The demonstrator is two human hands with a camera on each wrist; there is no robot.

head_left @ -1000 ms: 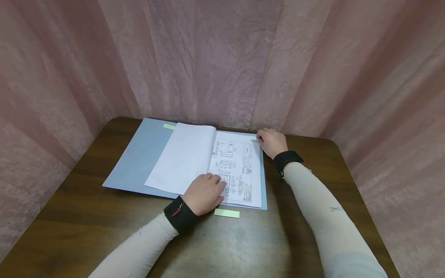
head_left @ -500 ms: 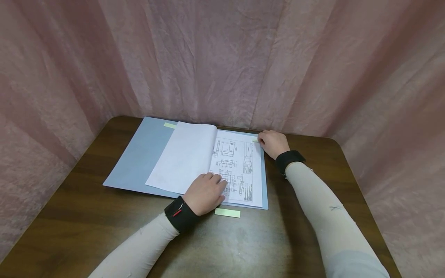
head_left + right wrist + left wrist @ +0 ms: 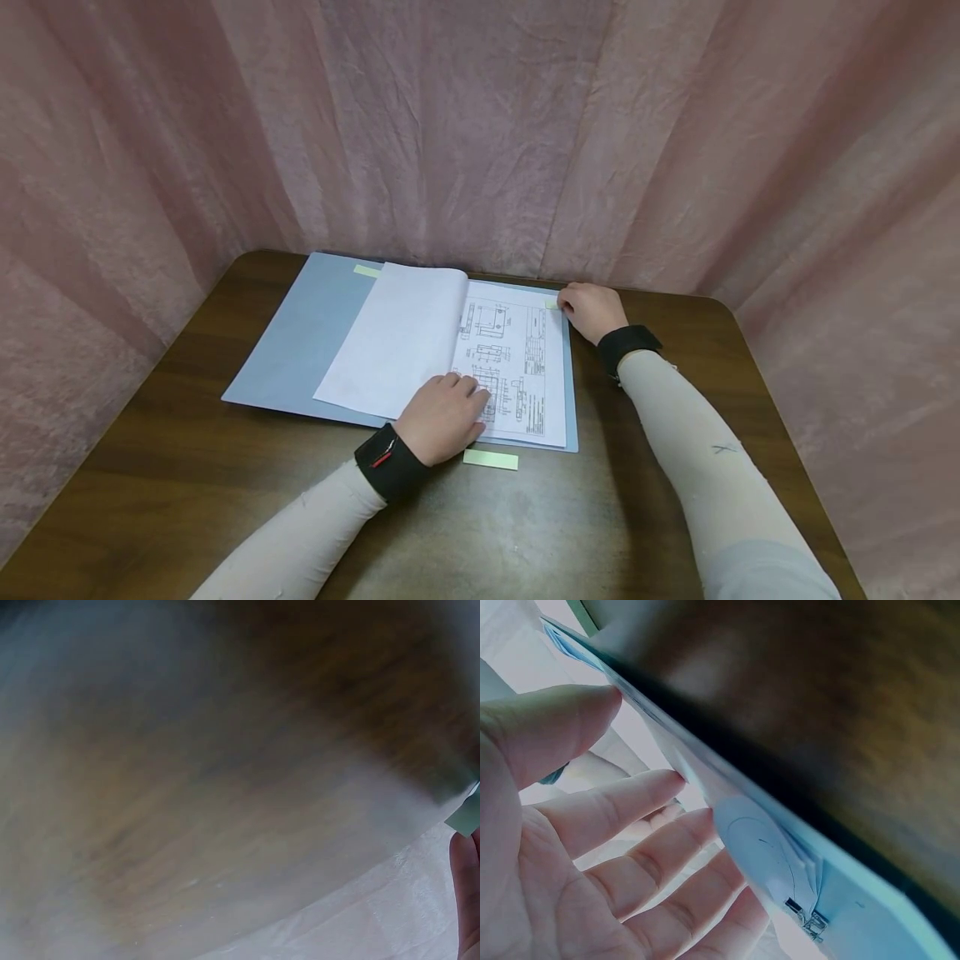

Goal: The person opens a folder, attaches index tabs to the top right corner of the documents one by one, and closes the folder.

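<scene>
A light blue paper folder lies open on the table, with a blank white sheet turned to its left side. On the right side is a printed technical drawing. My left hand rests on the lower part of the pages, fingers fairly straight. At the drawing's upper right corner, my right hand pinches a pale green sticky tab that lies over the page edge. The right wrist view shows the same green tab at a fingertip. A metal fastener shows in the left wrist view.
A second green sticky strip lies on the brown wooden table in front of the folder. Another green tab sticks out at the upper left of the turned sheet. A pink curtain hangs right behind the table.
The green tab under my right hand has tilted from edge-on to flat against the page corner. The right hand has shifted slightly to the right. My left hand stays in place.
</scene>
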